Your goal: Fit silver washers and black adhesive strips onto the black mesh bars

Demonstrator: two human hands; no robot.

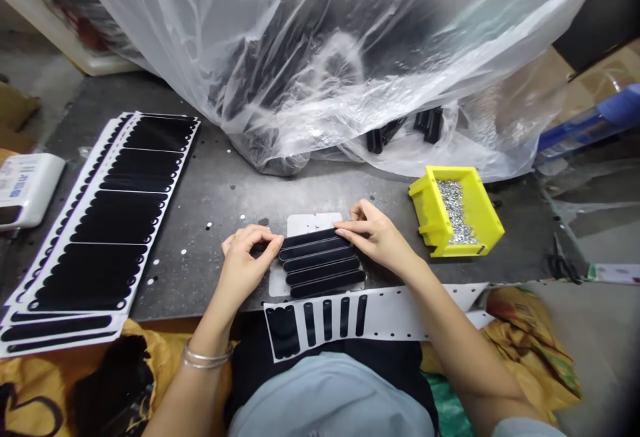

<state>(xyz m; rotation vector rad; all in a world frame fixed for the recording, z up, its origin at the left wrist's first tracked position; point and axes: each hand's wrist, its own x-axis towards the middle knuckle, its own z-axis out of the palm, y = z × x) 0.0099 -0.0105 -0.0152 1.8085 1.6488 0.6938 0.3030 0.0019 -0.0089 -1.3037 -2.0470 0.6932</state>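
Observation:
Several long black strips with rounded ends lie side by side, slightly tilted, on a pale plate in front of me. My left hand pinches the left end of the farthest black strip between thumb and fingers. At that strip's right end, my right hand closes its thumb and index finger on it. Near my lap, a white backing sheet carries a few black stickers of the same long shape at its left part.
On the left lie stacked white sheets of black stickers, beside a white device. A yellow bin of small shiny metal parts stands right. Scissors rest at the right edge. Clear plastic sheeting with black pieces covers the back.

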